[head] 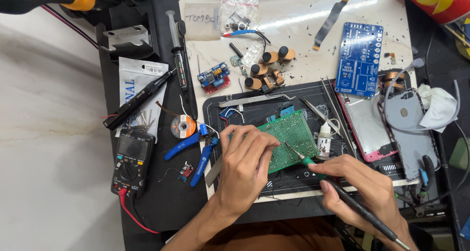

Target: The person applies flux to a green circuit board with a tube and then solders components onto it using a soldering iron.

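A green perforated circuit board point(289, 136) lies tilted on a black work mat point(245, 111). My left hand point(245, 165) rests on the board's left edge and presses it down, fingers curled over it. My right hand point(364, 190) grips a soldering iron point(342, 192) like a pen; its black and green handle runs down to the right. The metal tip touches the board near its lower middle. A small white bottle point(324, 138) stands just right of the board, close to the iron's tip.
Blue-handled cutters point(200, 150) and a multimeter point(131, 160) lie left of the mat. Tweezers point(320, 114), a blue circuit board point(359, 59), an opened phone point(391, 126), brown knobs point(267, 67), a solder reel point(183, 126) and a black pen tool point(139, 99) are around.
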